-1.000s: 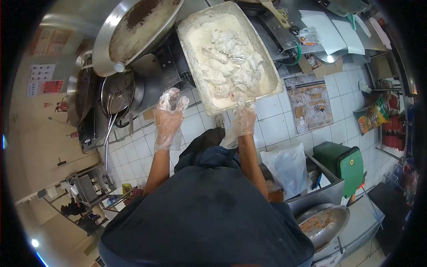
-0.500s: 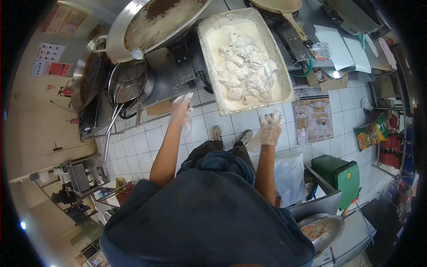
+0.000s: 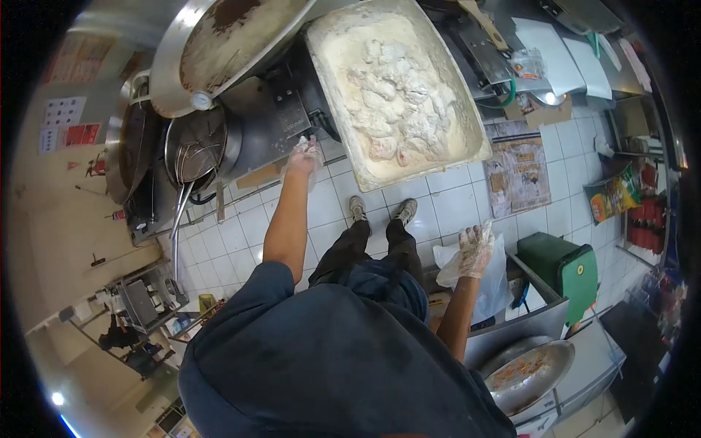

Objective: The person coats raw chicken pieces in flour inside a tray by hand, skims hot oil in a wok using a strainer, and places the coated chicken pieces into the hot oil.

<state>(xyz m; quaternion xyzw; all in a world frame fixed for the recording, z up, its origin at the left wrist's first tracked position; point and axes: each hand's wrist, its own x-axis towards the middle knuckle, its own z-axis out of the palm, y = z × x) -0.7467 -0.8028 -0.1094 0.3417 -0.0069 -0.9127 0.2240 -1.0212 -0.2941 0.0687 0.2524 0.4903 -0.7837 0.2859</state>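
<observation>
My left hand (image 3: 302,158), in a clear glove dusted with white, reaches forward to the front edge of the steel stove counter, left of the tray; its finger shape is too small to make out. My right hand (image 3: 475,252), in a flour-coated glove, is held out at the right above a translucent plastic bag (image 3: 491,285), fingers apart and holding nothing. Neither hand touches the large metal tray (image 3: 420,174). Flour fills the tray, with several coated pieces of raw meat (image 3: 394,95) heaped in it.
A wide pan of oil with a thermometer (image 3: 201,101) stands at upper left. Below it are strainers (image 3: 198,157) with long handles. To the right are flattened cardboard (image 3: 520,175), a green bin (image 3: 569,270) and a metal bowl with food scraps (image 3: 533,372).
My right hand has left the tray's near edge and swung right and back towards me. My left hand has moved forward to the counter edge, its arm now stretched out.
</observation>
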